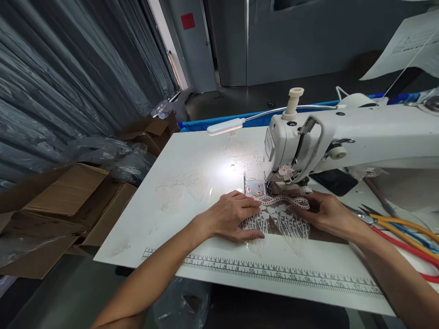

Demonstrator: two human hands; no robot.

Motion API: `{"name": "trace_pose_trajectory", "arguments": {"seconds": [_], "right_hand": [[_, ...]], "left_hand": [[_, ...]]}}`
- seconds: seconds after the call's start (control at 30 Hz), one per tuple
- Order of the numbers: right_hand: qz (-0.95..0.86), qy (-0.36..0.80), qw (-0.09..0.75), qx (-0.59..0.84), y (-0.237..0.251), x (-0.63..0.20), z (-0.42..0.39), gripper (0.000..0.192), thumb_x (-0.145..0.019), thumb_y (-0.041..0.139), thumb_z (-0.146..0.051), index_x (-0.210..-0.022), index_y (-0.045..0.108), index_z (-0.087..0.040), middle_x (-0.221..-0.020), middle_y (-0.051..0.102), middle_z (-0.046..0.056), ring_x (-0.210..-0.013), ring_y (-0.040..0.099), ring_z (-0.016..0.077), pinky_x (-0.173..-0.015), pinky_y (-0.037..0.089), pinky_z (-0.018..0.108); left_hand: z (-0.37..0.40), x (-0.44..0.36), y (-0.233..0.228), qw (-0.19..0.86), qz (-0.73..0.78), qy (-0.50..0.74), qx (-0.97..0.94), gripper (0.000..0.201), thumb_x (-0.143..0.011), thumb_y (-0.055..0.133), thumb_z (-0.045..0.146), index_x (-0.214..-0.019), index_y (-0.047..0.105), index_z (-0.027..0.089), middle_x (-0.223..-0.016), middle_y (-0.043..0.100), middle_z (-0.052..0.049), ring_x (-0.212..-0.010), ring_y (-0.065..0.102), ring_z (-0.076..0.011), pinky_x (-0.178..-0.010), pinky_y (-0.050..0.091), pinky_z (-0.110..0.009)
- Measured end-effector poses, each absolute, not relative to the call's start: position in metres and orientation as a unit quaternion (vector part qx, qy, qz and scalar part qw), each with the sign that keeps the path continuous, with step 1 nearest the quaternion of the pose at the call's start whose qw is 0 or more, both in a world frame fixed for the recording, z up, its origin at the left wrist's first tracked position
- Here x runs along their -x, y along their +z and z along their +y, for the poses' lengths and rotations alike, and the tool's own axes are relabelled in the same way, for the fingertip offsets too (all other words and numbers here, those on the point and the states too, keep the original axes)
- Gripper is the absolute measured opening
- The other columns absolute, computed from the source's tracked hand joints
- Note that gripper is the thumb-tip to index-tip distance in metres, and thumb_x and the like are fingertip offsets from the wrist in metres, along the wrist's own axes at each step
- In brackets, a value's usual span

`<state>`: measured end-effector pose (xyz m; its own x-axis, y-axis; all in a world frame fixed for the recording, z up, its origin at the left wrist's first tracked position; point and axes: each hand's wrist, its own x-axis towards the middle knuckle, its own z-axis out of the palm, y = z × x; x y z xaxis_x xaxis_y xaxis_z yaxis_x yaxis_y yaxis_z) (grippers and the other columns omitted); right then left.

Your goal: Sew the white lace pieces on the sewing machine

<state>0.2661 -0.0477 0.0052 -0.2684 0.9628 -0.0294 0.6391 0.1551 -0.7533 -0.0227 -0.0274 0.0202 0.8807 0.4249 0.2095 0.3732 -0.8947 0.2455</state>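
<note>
A piece of white lace (288, 221) with a scalloped, holed trim (274, 199) along its top lies in front of the needle area of a white sewing machine (284, 141). My left hand (236, 214) rests on the left end of the lace, palm down, with its fingers lying flat and the thumb apart. At the right end, my right hand (324, 210) has the trim between thumb and fingers; some fingertips are hidden behind the lace. The metal needle plate (255, 187) shows just beyond my left fingers.
More lace pieces lie on the white table (137, 219), one lace piece (185, 187) to the left and another (243, 153) behind. A lit lamp (225, 126) hangs over them. Orange- and red-handled scissors (404, 233) lie right. Cardboard boxes (65, 192) stand left of the table.
</note>
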Motion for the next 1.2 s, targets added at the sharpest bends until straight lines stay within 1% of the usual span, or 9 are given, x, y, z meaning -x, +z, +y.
{"name": "trace_pose_trajectory", "arguments": {"seconds": [0.13, 0.27, 0.4, 0.47, 0.67, 0.87, 0.97, 1.07, 1.2], "right_hand": [[-0.653, 0.420, 0.266, 0.572, 0.004, -0.260, -0.054, 0.051, -0.082, 0.064, -0.053, -0.124, 0.064, -0.025, -0.065, 0.061, -0.001, -0.052, 0.051, 0.0142, -0.044, 0.040, 0.025], [-0.596, 0.469, 0.279, 0.590, 0.010, -0.234, -0.060, 0.052, -0.077, 0.069, -0.053, -0.119, 0.066, -0.022, -0.058, 0.055, -0.002, -0.047, 0.046, 0.0130, -0.039, 0.034, 0.024], [-0.557, 0.568, 0.319, 0.515, 0.021, -0.199, -0.057, 0.057, -0.080, 0.069, -0.051, -0.127, 0.059, -0.021, -0.088, 0.068, 0.005, -0.076, 0.064, 0.0183, -0.064, 0.055, 0.030], [-0.564, 0.587, 0.328, 0.479, 0.025, -0.190, -0.054, 0.058, -0.085, 0.063, -0.053, -0.132, 0.054, -0.021, -0.101, 0.068, 0.008, -0.089, 0.066, 0.0203, -0.078, 0.057, 0.035], [-0.725, 0.308, 0.234, 0.569, 0.017, -0.215, -0.054, 0.035, -0.094, 0.048, -0.049, -0.114, 0.066, -0.026, -0.100, 0.070, 0.006, -0.083, 0.067, 0.0233, -0.072, 0.057, 0.038], [-0.866, 0.111, 0.217, 0.437, -0.003, -0.222, -0.062, 0.039, -0.098, 0.041, -0.035, -0.134, 0.053, -0.027, -0.116, 0.060, 0.010, -0.104, 0.059, 0.0262, -0.087, 0.053, 0.044], [-0.881, 0.000, 0.183, 0.435, -0.011, -0.219, -0.055, 0.042, -0.097, 0.038, -0.032, -0.137, 0.050, -0.025, -0.109, 0.058, 0.014, -0.093, 0.058, 0.0284, -0.079, 0.052, 0.050], [-0.887, -0.024, 0.190, 0.420, -0.016, -0.222, -0.048, 0.042, -0.098, 0.035, -0.028, -0.136, 0.052, -0.022, -0.106, 0.057, 0.015, -0.087, 0.058, 0.0264, -0.078, 0.051, 0.050], [-0.870, 0.034, 0.240, 0.429, -0.019, -0.226, -0.050, 0.040, -0.097, 0.039, -0.030, -0.131, 0.056, -0.020, -0.111, 0.058, 0.015, -0.098, 0.055, 0.0279, -0.084, 0.050, 0.048]], "left_hand": [[-0.031, 0.019, 0.025, 0.140, 0.285, 0.205, -0.926, 0.033, -0.093, 0.053, 0.042, -0.102, 0.068, 0.014, -0.115, 0.069, -0.010, -0.101, 0.065, -0.0216, -0.084, 0.052, -0.038], [-0.035, 0.016, 0.034, 0.295, 0.419, 0.253, -0.821, 0.037, -0.092, 0.053, 0.047, -0.099, 0.066, 0.013, -0.097, 0.070, -0.011, -0.081, 0.065, -0.0179, -0.067, 0.052, -0.031], [-0.035, 0.020, 0.045, 0.513, 0.443, 0.202, -0.707, 0.060, -0.089, 0.048, 0.061, -0.128, 0.049, 0.015, -0.099, 0.067, -0.010, -0.070, 0.064, -0.0158, -0.062, 0.050, -0.030], [-0.035, 0.023, 0.047, 0.523, 0.456, 0.176, -0.699, 0.067, -0.087, 0.050, 0.063, -0.135, 0.043, 0.017, -0.096, 0.065, -0.009, -0.070, 0.062, -0.0164, -0.060, 0.047, -0.029], [-0.036, 0.028, 0.042, 0.448, 0.502, 0.129, -0.728, 0.058, -0.085, 0.055, 0.047, -0.133, 0.048, 0.015, -0.070, 0.056, -0.002, -0.057, 0.050, -0.0133, -0.050, 0.033, -0.026], [-0.036, 0.019, 0.027, 0.416, 0.523, 0.169, -0.724, 0.051, -0.084, 0.058, 0.041, -0.128, 0.051, 0.017, -0.068, 0.053, 0.002, -0.056, 0.047, -0.0124, -0.050, 0.035, -0.026], [-0.035, 0.014, 0.024, 0.420, 0.527, 0.212, -0.708, 0.052, -0.083, 0.062, 0.042, -0.127, 0.050, 0.017, -0.081, 0.057, 0.000, -0.059, 0.052, -0.0112, -0.053, 0.040, -0.025], [-0.032, 0.014, 0.026, 0.438, 0.520, 0.228, -0.696, 0.050, -0.084, 0.063, 0.040, -0.126, 0.048, 0.018, -0.085, 0.060, -0.001, -0.061, 0.056, -0.0106, -0.054, 0.044, -0.024], [-0.030, 0.018, 0.032, 0.483, 0.518, 0.215, -0.673, 0.050, -0.084, 0.065, 0.037, -0.127, 0.047, 0.018, -0.080, 0.061, 0.001, -0.058, 0.058, -0.0098, -0.053, 0.046, -0.022]]}}
